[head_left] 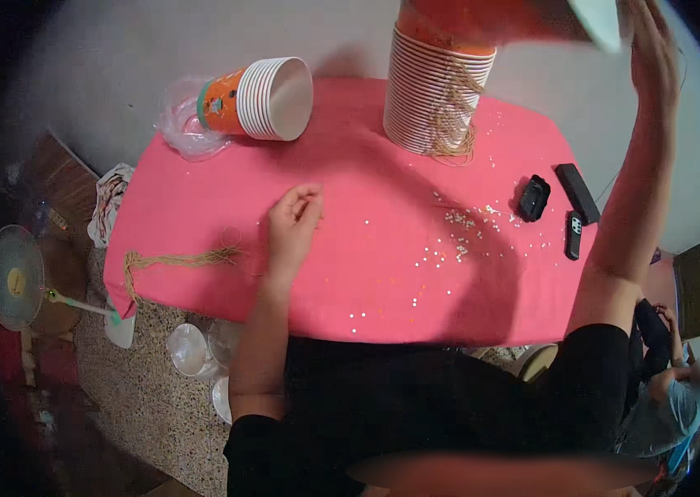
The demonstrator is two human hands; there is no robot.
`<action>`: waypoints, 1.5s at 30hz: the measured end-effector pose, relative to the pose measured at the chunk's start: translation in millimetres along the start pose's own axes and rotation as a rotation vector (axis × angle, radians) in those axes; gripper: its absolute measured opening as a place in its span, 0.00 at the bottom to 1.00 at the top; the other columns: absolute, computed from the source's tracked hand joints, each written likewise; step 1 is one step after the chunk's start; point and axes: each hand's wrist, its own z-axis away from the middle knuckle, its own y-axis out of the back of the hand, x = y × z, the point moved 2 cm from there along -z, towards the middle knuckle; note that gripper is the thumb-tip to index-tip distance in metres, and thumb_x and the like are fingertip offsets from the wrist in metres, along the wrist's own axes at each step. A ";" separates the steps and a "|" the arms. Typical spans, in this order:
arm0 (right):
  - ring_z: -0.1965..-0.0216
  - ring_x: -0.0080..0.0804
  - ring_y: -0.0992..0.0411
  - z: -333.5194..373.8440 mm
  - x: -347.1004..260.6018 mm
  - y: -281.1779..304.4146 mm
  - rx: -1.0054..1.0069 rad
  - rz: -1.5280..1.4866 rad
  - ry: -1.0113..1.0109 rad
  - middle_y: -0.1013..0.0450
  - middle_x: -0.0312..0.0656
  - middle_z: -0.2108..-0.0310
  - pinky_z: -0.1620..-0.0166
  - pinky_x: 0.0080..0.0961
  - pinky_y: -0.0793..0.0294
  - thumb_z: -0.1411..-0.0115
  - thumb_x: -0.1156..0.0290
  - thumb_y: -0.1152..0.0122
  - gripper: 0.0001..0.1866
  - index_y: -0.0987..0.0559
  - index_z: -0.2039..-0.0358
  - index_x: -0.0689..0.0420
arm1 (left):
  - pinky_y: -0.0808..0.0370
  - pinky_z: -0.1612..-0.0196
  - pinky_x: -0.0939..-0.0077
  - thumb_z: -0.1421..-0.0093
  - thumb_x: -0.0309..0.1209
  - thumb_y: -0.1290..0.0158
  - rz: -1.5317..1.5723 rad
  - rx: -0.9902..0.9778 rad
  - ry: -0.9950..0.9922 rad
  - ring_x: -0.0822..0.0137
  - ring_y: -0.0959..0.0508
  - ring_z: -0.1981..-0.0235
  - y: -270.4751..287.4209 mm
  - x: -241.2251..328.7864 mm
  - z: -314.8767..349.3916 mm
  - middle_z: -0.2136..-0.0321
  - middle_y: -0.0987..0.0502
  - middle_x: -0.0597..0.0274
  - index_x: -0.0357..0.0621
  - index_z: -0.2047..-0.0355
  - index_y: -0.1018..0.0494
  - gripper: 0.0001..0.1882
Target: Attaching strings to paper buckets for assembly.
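My right hand [655, 54] is raised at the top right, gripping an orange-red paper bucket [524, 21] by its pale end. The bucket is blurred and partly cut off by the upper edge. Beneath its far end stands a tall stack of paper buckets [429, 91], with tan strings [452, 124] hanging down its side. Over the pink table, my left hand [290, 217] has its fingers curled together; whatever is in them, if anything, is too small to make out. A bundle of tan strings [176, 260] lies to its left.
A second bucket stack [259, 98] lies on its side by a clear plastic bag [188, 124]. White bits [462, 224] are scattered over the pink tablecloth [350, 282]. A black tray [535, 199], black bar [578, 193] and phone [574, 235] sit right. A fan [14, 277] stands left; a person [669, 406] sits right.
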 end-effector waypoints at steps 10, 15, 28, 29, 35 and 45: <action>0.89 0.26 0.31 -74.0 80.8 -64.1 -0.964 -1.120 -0.786 0.29 0.38 0.85 0.86 0.25 0.29 0.36 0.51 0.50 0.23 0.21 0.61 0.60 | 0.30 0.70 0.86 0.39 0.25 0.48 -0.083 0.026 0.029 0.81 0.28 0.73 -1.3 -4.6 3.3 0.74 0.26 0.70 0.35 0.62 0.26 0.07; 0.88 0.32 0.30 -81.7 70.8 -80.9 -0.546 0.276 -0.685 0.28 0.43 0.84 0.84 0.29 0.28 0.39 0.57 0.48 0.18 0.20 0.72 0.60 | 0.31 0.70 0.88 0.39 0.24 0.48 -0.113 -0.008 -0.083 0.81 0.28 0.73 0.1 -20.5 4.2 0.73 0.25 0.71 0.37 0.61 0.26 0.07; 0.83 0.41 0.26 -74.6 106.5 -82.8 -0.695 0.200 -0.942 0.26 0.52 0.82 0.77 0.38 0.22 0.42 0.55 0.46 0.22 0.21 0.76 0.64 | 0.30 0.67 0.86 0.39 0.22 0.48 -0.200 -0.043 -0.192 0.80 0.28 0.71 -0.8 -22.1 1.4 0.72 0.26 0.69 0.35 0.61 0.27 0.06; 0.83 0.41 0.26 -73.1 104.1 -82.1 -0.695 0.200 -0.941 0.26 0.52 0.82 0.77 0.38 0.22 0.42 0.55 0.46 0.22 0.21 0.76 0.64 | 0.30 0.67 0.86 0.39 0.22 0.48 -0.199 -0.042 -0.193 0.80 0.28 0.71 -0.3 -23.8 1.1 0.72 0.26 0.69 0.35 0.61 0.27 0.06; 0.83 0.41 0.26 -63.8 106.2 -101.7 -0.744 0.310 -0.901 0.26 0.53 0.81 0.76 0.38 0.22 0.43 0.58 0.47 0.19 0.20 0.75 0.64 | 0.29 0.67 0.86 0.39 0.22 0.48 -0.228 -0.046 -0.150 0.80 0.28 0.71 1.5 -21.4 5.5 0.72 0.26 0.70 0.35 0.61 0.27 0.06; 0.86 0.40 0.29 -28.7 110.8 -114.0 -0.703 0.309 -0.941 0.28 0.52 0.83 0.81 0.38 0.27 0.38 0.54 0.59 0.23 0.24 0.72 0.63 | 0.30 0.68 0.83 0.41 0.25 0.46 -0.161 0.008 -0.116 0.79 0.28 0.73 2.9 -19.0 7.4 0.73 0.26 0.67 0.35 0.65 0.26 0.05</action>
